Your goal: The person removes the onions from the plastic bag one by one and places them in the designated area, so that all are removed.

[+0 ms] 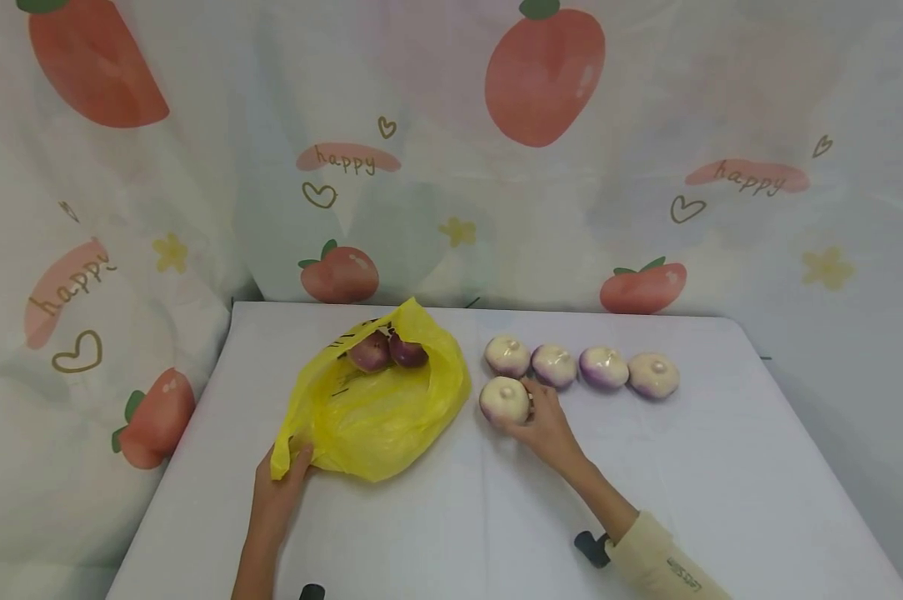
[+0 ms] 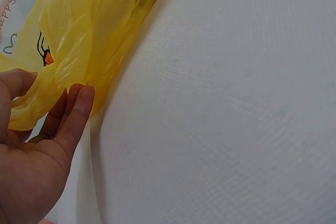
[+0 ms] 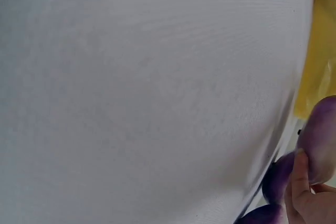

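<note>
A yellow plastic bag (image 1: 380, 425) lies with its mouth open on the left half of the table, and two dark purple, onion-like vegetables (image 1: 370, 352) are inside it. My left hand (image 1: 281, 483) pinches the bag's near left edge; in the left wrist view, thumb and fingers (image 2: 79, 109) hold the crumpled plastic. Right of the bag, my right hand (image 1: 545, 425) grips a white-and-purple turnip (image 1: 505, 401) by its side. Several more turnips (image 1: 554, 366) stand in a row just behind it. In the right wrist view the gripped turnip (image 3: 320, 137) is partly cut off by the frame edge.
A white cloth covers the table (image 1: 436, 533). Behind and to the left hangs a curtain (image 1: 436, 192) printed with fruit, hearts and words. Dark wrist-mounted devices (image 1: 592, 550) show near both forearms.
</note>
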`<state>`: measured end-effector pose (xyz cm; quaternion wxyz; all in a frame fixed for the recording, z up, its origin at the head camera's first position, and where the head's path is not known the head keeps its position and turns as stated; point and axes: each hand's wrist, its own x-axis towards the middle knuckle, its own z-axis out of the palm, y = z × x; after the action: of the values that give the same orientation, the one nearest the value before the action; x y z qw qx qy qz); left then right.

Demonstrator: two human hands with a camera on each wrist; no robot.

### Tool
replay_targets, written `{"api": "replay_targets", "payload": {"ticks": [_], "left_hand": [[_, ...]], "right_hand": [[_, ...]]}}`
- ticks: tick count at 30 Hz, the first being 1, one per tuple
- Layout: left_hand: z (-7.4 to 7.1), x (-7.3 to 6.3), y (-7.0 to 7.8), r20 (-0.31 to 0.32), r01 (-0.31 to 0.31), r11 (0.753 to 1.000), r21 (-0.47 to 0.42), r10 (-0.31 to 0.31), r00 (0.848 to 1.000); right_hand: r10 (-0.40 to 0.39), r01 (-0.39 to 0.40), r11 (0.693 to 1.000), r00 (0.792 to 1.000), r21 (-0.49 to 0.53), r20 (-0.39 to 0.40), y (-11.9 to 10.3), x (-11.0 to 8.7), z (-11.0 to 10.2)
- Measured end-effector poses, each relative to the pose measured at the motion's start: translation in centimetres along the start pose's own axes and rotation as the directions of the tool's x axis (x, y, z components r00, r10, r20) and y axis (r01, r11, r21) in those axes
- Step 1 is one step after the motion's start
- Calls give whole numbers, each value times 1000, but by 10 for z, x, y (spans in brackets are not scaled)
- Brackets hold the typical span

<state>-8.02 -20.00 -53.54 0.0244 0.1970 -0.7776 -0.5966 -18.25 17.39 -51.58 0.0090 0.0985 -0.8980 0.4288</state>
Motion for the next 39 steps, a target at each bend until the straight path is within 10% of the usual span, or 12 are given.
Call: {"api": "replay_targets", "payload": {"ticks": [39], "left_hand": [[0, -1, 2, 8, 15, 1000, 1, -15, 1000]], "right_hand": [[25, -27, 999, 994, 18, 105, 8, -6, -8]]}}
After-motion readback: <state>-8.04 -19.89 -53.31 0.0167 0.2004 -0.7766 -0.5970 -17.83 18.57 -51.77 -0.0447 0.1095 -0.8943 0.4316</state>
